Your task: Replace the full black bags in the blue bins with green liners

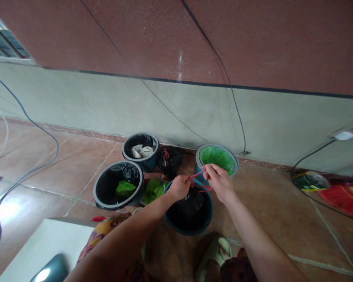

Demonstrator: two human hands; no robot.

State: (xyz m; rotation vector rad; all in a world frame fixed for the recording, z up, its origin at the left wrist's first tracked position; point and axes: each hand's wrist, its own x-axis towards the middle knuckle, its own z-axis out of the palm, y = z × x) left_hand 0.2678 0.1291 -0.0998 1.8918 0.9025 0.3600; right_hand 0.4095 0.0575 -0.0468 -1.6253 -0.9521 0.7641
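**Both hands grip a red string [197,174] over a black bag [191,205]**

Pale marks show on the black bag, at the lower centre of the frame, too small to read. The bag sits inside a dark blue bin [211,207], below the fingers.

The left hand [181,188] has its fingers curled closed, pinching one end of the string. The right hand [217,180], just to its right in the frame, pinches the other end between thumb and bent fingers; the stretch between them is taut. A second red strand shows lower, beside the right hand.

The blue bin's near rim curves below the left hand. Beyond the right hand stands a green-lined bin [236,164]. Left of centre, two black-lined bins [97,192], green sheets [154,190] and a knotted black bag [172,162] crowd together. Tiled floor [267,203] stretches from the blue bin toward a red and yellow packet [341,197] at the right edge. A white tabletop's [47,239] edge cuts across the lower left.
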